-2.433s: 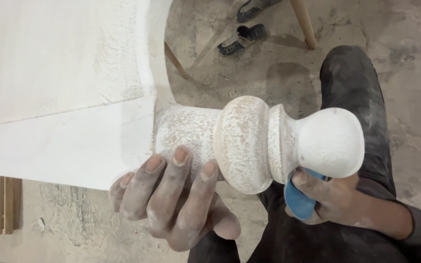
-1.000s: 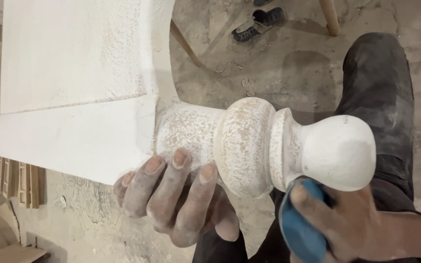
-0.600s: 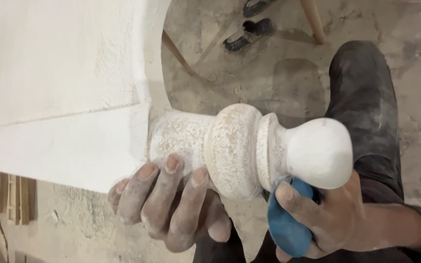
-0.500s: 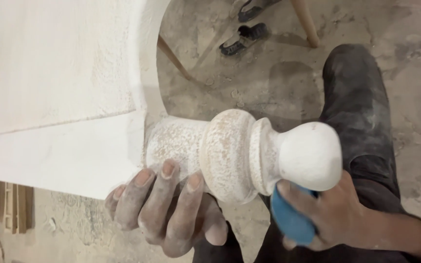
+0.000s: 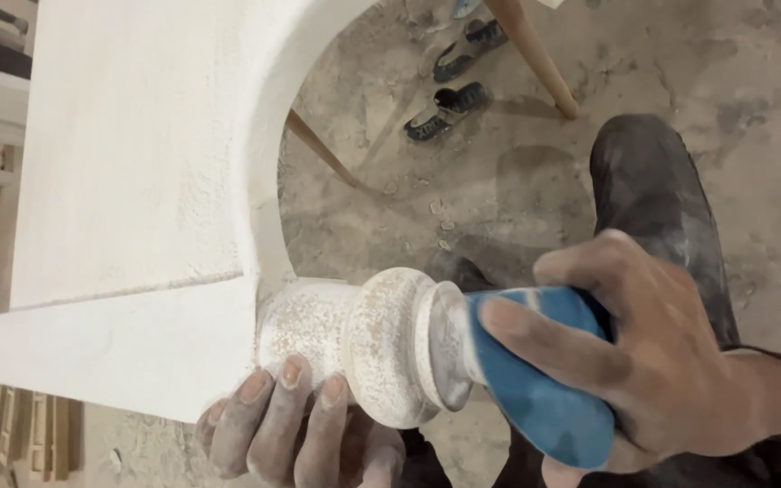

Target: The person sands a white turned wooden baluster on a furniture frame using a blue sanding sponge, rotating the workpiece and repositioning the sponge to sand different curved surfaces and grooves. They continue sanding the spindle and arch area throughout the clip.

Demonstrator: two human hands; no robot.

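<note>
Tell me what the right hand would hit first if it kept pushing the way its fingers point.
Probably the turned leg's wide ring: the right hand points left, pressing the blue sanding pad over the knob.

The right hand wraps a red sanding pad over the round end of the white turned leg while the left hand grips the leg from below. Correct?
Not quite: the sanding pad is blue, not red, as the head view shows. The right hand does wrap it over the leg end, with the left hand gripping from below.

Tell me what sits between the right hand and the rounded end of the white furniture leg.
A blue sanding pad lies between them: the right hand wraps it over the turned leg, covering the leg's knob end. The left hand touches the leg directly from below.
</note>
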